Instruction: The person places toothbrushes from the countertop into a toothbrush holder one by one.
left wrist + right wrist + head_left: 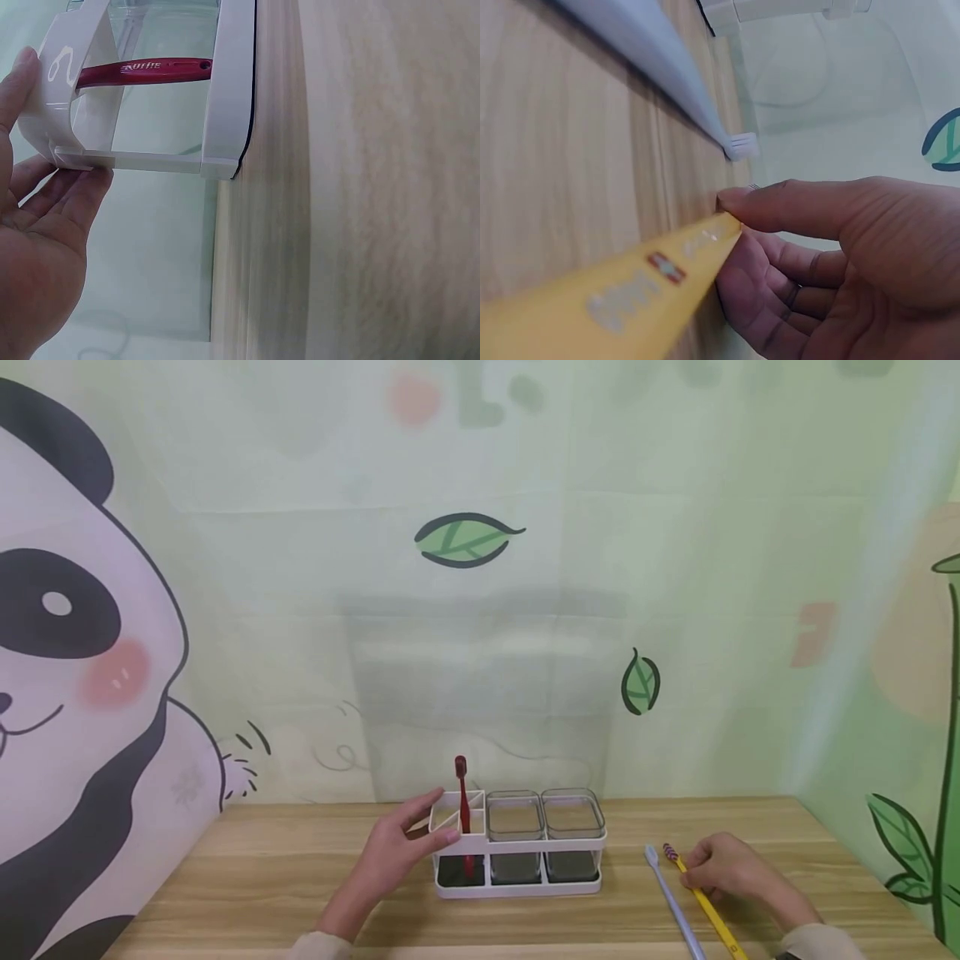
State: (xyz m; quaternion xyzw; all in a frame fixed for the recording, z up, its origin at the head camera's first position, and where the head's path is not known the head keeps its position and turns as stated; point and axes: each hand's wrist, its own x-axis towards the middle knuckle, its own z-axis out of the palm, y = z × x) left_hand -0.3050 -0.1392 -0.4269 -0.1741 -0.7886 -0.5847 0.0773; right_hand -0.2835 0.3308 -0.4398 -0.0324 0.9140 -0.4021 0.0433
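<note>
A white toothbrush holder (517, 888) stands on the table with a red toothbrush (463, 802) upright in its left divided section. My left hand (397, 843) grips the holder's left end, thumb across the front and fingers at the side and back. In the left wrist view the red handle (150, 71) passes down through the upper frame. To the right, my right hand (723, 868) pinches a yellow toothbrush (712, 914) near its neck, between thumb and fingers. Just left of it lies a light blue toothbrush (675, 906), its bristles (742, 145) showing in the right wrist view.
Two clear cups (573, 817) sit side by side in the holder's middle and right places. The wooden table (247, 877) meets a printed cloth backdrop (480, 677) close behind the holder. Both handles on the right run out of the head view's lower edge.
</note>
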